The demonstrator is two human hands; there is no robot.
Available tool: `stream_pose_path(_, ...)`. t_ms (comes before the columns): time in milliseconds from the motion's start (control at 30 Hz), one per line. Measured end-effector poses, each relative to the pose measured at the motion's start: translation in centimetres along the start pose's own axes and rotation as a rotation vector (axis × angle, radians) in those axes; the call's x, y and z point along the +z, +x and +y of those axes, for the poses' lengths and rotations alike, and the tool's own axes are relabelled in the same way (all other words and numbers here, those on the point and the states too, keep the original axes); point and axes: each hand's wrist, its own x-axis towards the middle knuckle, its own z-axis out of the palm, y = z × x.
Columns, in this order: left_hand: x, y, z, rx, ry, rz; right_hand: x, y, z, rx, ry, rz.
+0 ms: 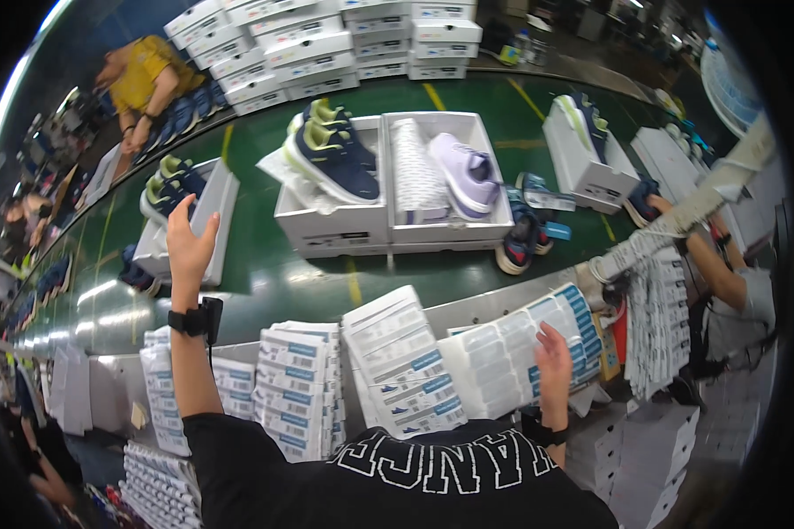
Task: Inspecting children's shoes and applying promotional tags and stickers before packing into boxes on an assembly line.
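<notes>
The left hand (pixel 188 240) is stretched far out, arm straight, fingers open and up. It holds nothing. It is right at the edge of a white box (pixel 210 220) with dark blue shoes (pixel 169 187) in it, on the green belt (pixel 265 264). I cannot tell if the fingers touch the box. A black strap (pixel 196 321) sits on that wrist.

The right hand (pixel 553 357) is bent in close. It lies flat on a sheet of labels (pixel 513 351), fingers spread, not gripping.

More label stacks (pixel 302 388) lie on the desk (pixel 468 309) between the arms. Further out are two open boxes, one with navy shoes (pixel 331 154) and one with a purple shoe (pixel 466 172).

The person's black shirt (pixel 397 480) hides the near desk. Another person's arm (pixel 719 264) on the right is cut off at the picture's edge.
</notes>
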Motion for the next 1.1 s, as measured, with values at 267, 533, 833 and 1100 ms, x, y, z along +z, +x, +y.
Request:
stream_pose_path(267,-1.6,-6.3,-15.9,0.006,0.302,-0.184,2.7,3.1,3.5,0.407,0.828,-0.271)
stream_pose_path(533,5.2,-3.4,-5.2,-0.162,0.284,-0.375,1.6,3.8,4.5,0.474,1.16,-0.347)
stream_pose_path(833,4.4,-3.3,5.0,0.108,-0.13,-0.488,2.0,3.0,3.6,0.463,1.187,-0.326)
stream_pose_path(1100,-14.7,-5.4,16.0,0.866,-0.499,0.237,1.7,3.4,3.8,0.49,1.233,-0.335)
